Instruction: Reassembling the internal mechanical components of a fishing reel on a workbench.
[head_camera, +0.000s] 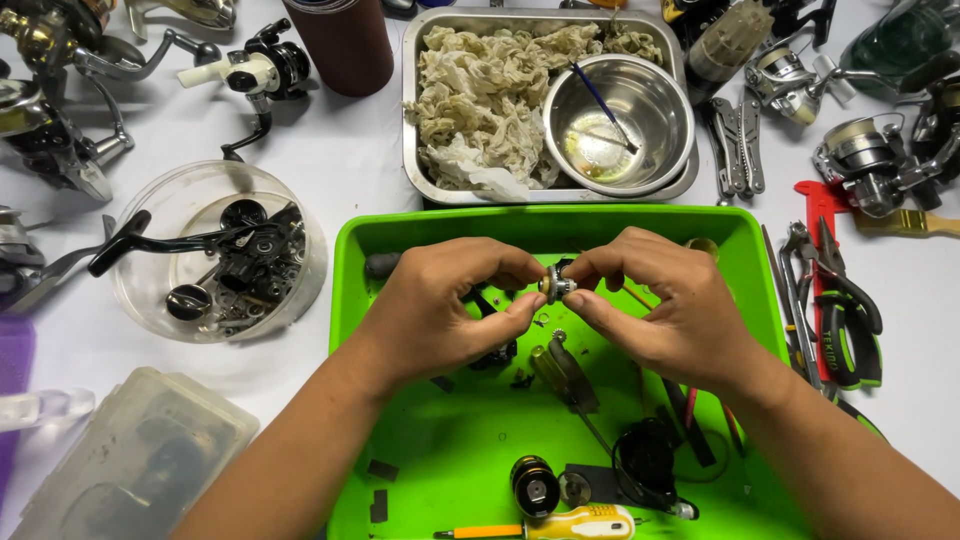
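- Left hand (440, 310) grip: thumb and forefinger pinch closed on the small round silver metal reel part (556, 285).
- Right hand (665, 305) grip: fingertips closed on the same part from the opposite side; part sits between both grips, above the bright green plastic tray (440, 460).
- Doing it well, my judgement: keep both pinches firm and the part over the tray so loose bits drop inside; turn with fingertips only.
- Below the grips: dark-handled screwdriver (565, 375), black round spool (535, 485), yellow-and-white-handled screwdriver (570, 524).
- Beyond the grips: steel rectangular pan (412, 110) of crumpled rags, round steel bowl (618, 125).
- Left of left grip: clear round tub (190, 200) of black reel parts on white tabletop (340, 160).
- Right of right grip: pliers (845, 320).
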